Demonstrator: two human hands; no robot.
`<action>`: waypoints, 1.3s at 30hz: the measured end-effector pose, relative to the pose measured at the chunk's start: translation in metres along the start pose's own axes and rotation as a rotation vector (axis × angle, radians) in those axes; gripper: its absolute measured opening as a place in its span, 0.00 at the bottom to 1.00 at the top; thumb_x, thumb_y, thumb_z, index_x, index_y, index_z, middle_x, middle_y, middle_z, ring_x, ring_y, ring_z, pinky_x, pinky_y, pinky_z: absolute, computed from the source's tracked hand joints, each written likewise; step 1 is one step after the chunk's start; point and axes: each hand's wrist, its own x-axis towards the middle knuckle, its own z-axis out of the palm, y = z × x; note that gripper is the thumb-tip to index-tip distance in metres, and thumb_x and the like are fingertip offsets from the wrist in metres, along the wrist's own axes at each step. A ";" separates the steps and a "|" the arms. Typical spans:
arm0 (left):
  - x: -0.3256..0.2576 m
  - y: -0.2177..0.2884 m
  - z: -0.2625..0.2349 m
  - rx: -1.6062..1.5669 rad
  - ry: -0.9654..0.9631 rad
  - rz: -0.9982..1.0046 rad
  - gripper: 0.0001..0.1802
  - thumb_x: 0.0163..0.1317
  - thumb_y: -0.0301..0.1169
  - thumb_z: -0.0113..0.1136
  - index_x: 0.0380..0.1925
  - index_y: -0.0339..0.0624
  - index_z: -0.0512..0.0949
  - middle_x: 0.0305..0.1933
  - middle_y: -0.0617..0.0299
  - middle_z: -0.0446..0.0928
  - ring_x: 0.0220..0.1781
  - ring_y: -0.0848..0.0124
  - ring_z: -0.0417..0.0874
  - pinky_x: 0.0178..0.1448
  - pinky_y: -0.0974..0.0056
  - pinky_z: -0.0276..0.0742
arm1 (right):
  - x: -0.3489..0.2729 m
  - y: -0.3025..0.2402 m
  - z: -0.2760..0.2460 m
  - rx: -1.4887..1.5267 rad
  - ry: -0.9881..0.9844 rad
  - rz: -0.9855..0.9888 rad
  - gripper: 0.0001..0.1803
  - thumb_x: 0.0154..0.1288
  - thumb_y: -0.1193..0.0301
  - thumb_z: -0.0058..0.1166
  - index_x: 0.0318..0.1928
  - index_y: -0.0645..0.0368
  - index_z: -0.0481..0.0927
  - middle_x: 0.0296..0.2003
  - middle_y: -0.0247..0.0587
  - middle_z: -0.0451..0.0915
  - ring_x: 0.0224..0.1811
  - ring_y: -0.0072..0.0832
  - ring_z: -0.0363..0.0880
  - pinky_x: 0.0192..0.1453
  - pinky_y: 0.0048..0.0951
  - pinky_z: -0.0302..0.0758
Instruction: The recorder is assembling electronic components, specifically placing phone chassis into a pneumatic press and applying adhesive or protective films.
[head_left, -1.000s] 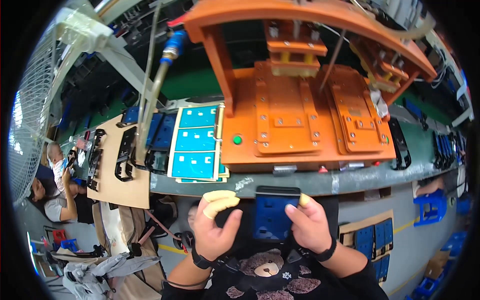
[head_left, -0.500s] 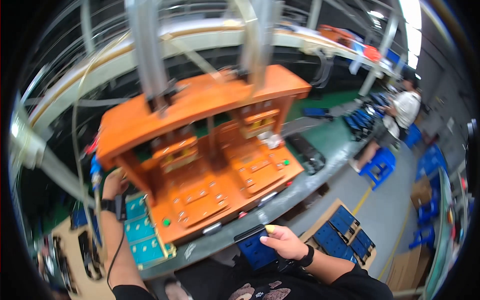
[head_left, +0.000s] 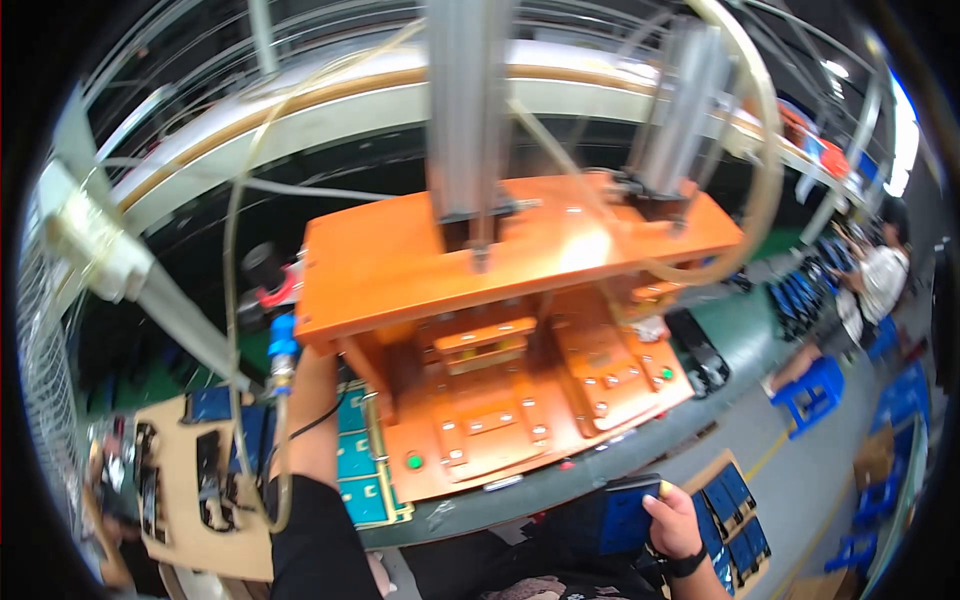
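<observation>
My right hand (head_left: 676, 524) is closed on the edge of a flat blue panel (head_left: 628, 520) with a dark rim, held low in front of my body. A yellow covering shows on one of its fingertips. My left arm (head_left: 310, 425) reaches forward along the left side of an orange two-station press (head_left: 520, 255); its hand is hidden behind the press frame, so its fingers do not show. Beside that arm lies a teal tray-like fixture (head_left: 358, 455) with a pale yellow edge. A blue air fitting (head_left: 284, 340) with a hose hangs in front of the arm.
Metal cylinders (head_left: 470, 110) rise from the press top. A black part (head_left: 698, 350) lies on the green bench to its right. Blue panels (head_left: 735, 500) rest on cardboard at lower right; dark parts lie on a cardboard sheet (head_left: 180, 540) at left. A co-worker (head_left: 880, 270) sits far right, near a blue stool (head_left: 812, 390).
My view has swung left, so the press appears farther right. My left hand, visible beside the press before, has gone behind its frame. The right hand still holds the blue panel.
</observation>
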 end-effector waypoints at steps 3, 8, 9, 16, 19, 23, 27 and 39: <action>-0.024 -0.012 0.009 -0.029 0.030 -0.007 0.12 0.63 0.39 0.59 0.36 0.43 0.79 0.33 0.56 0.81 0.30 0.62 0.83 0.32 0.56 0.78 | 0.011 -0.001 0.010 0.001 -0.026 0.024 0.16 0.67 0.82 0.50 0.54 0.69 0.76 0.49 0.43 0.82 0.51 0.27 0.80 0.60 0.31 0.73; -0.041 -0.019 -0.058 -0.053 0.128 -0.035 0.12 0.63 0.39 0.58 0.36 0.43 0.79 0.33 0.55 0.81 0.29 0.59 0.83 0.33 0.53 0.78 | 0.018 -0.004 0.023 -0.048 -0.048 -0.020 0.15 0.65 0.80 0.50 0.52 0.69 0.77 0.47 0.46 0.83 0.50 0.31 0.82 0.61 0.33 0.74; -0.061 -0.052 -0.097 0.125 0.219 -0.127 0.11 0.59 0.36 0.61 0.31 0.39 0.80 0.29 0.51 0.81 0.31 0.56 0.84 0.35 0.54 0.79 | 0.023 -0.002 0.027 -0.035 -0.125 0.001 0.14 0.66 0.80 0.50 0.52 0.69 0.77 0.47 0.46 0.83 0.50 0.31 0.82 0.61 0.33 0.74; -0.263 0.089 -0.051 0.408 0.416 -0.233 0.12 0.58 0.34 0.59 0.31 0.33 0.77 0.27 0.41 0.78 0.32 0.43 0.80 0.36 0.52 0.75 | 0.038 0.006 0.041 -0.051 -0.283 0.029 0.14 0.67 0.78 0.51 0.51 0.69 0.76 0.47 0.47 0.83 0.48 0.31 0.82 0.58 0.33 0.76; -0.362 0.091 -0.058 0.493 0.474 -0.300 0.12 0.60 0.33 0.61 0.30 0.33 0.74 0.24 0.42 0.75 0.28 0.45 0.77 0.31 0.51 0.71 | 0.050 0.020 0.046 0.001 -0.462 0.099 0.16 0.66 0.82 0.50 0.55 0.70 0.76 0.48 0.46 0.82 0.51 0.29 0.81 0.61 0.31 0.73; -0.481 0.088 -0.080 0.379 0.481 -0.455 0.09 0.63 0.30 0.60 0.36 0.33 0.78 0.28 0.56 0.79 0.29 0.69 0.78 0.34 0.61 0.73 | 0.044 0.024 0.073 0.034 -0.596 0.173 0.17 0.66 0.83 0.50 0.55 0.70 0.75 0.50 0.45 0.82 0.53 0.29 0.80 0.62 0.32 0.72; -0.552 0.072 -0.155 0.351 0.853 -0.362 0.11 0.65 0.26 0.59 0.46 0.35 0.78 0.36 0.65 0.79 0.35 0.79 0.76 0.40 0.71 0.73 | 0.035 0.033 0.096 0.041 -0.627 0.211 0.20 0.66 0.84 0.48 0.59 0.71 0.73 0.56 0.47 0.78 0.59 0.32 0.76 0.67 0.35 0.69; -0.546 -0.116 -0.351 0.932 0.769 -0.543 0.15 0.66 0.33 0.57 0.43 0.30 0.78 0.35 0.46 0.82 0.37 0.55 0.82 0.45 0.56 0.75 | 0.025 0.043 0.181 0.273 -0.589 0.527 0.15 0.77 0.73 0.43 0.58 0.65 0.73 0.50 0.43 0.81 0.50 0.31 0.81 0.57 0.36 0.78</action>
